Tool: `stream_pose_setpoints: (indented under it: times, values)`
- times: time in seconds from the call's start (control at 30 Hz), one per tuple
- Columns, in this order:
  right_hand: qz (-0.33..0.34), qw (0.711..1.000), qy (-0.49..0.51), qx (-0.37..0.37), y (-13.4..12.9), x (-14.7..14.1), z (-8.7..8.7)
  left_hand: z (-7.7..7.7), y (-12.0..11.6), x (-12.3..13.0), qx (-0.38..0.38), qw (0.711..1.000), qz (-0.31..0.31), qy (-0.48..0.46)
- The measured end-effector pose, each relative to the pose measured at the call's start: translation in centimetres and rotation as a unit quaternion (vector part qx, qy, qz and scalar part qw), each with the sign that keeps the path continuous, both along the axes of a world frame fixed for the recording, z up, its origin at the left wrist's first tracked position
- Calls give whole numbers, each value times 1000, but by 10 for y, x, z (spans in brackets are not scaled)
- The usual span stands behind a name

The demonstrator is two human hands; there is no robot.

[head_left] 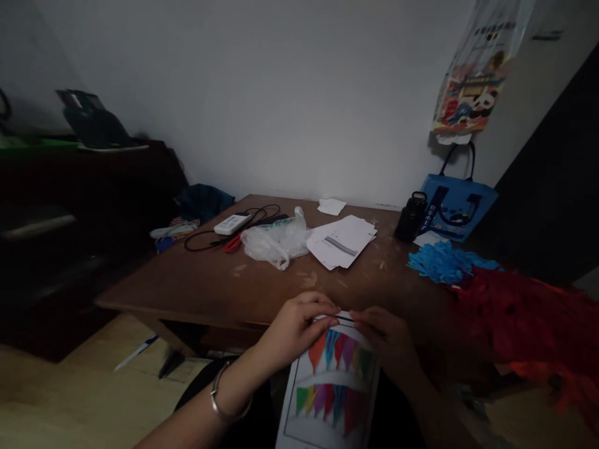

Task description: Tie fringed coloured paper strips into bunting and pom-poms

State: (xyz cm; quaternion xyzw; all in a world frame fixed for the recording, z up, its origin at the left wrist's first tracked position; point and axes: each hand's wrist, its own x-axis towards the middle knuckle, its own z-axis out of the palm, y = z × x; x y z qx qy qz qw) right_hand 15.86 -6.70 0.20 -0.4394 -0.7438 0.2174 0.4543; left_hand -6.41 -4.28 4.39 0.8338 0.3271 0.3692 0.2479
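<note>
A white paper sheet [330, 386] printed with two rows of colourful pennant bunting hangs below the table's front edge, over my lap. My left hand [306, 318] pinches its top edge between thumb and fingers, left of the middle. At the right of that edge, my right hand [381, 333] grips the sheet the same way, with its fingers partly in shadow. A dark line runs along the sheet's top between the two hands. A silver bangle [218, 396] circles my left wrist.
On the brown table [206, 280] lie a crumpled plastic bag [276, 240], a stack of papers [344, 240], and a white device [233, 222] with black cables. To the right are a black bottle [412, 216], a blue bag [461, 206], blue fringe [447, 260] and red material [528, 312].
</note>
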Motion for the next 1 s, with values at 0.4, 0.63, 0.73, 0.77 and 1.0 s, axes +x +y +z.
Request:
stream_pose_setpoints:
  times: [0.4,0.63,0.73,0.77,1.0]
  values:
    - [42,997,-18,62,-35,-36,-7,-17,-47,-19,-110,992,9,-57]
    - [107,994,-13,-26,-40,-34,-6,-12,-54,-19,-121,992,-17,-42]
    - [67,990,-90,81,-44,-37,-18,-14,-58,-17,-114,993,-24,-23]
    - [47,987,-107,107,-46,-37,-21,-17,-59,-17,-113,993,-13,-21]
    - [-76,997,-20,-22,-52,-2,-30,-43,-84,-46,-206,974,69,69]
